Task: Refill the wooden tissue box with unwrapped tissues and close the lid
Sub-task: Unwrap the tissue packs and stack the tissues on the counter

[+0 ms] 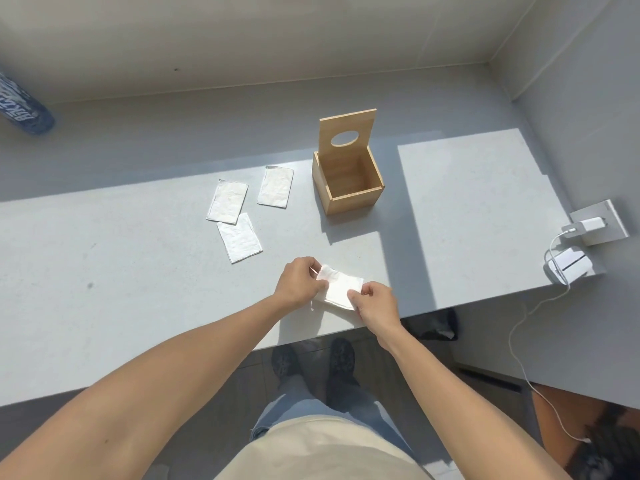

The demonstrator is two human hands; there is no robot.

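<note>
Over the near edge of the table [104,271], the left hand [299,282] and right hand [375,304] each pinch an end of a tissue packet [341,289]. The wooden box [349,183] stands beyond, lid [347,128] upright, three packets [239,216] beside it.

I see a grey counter [104,271] with a white charger [349,224] plugged into a socket block [609,220] at its right edge, a white cable [519,358] trailing floorward, and what may be a blue printed bottle [20,105] far left.
</note>
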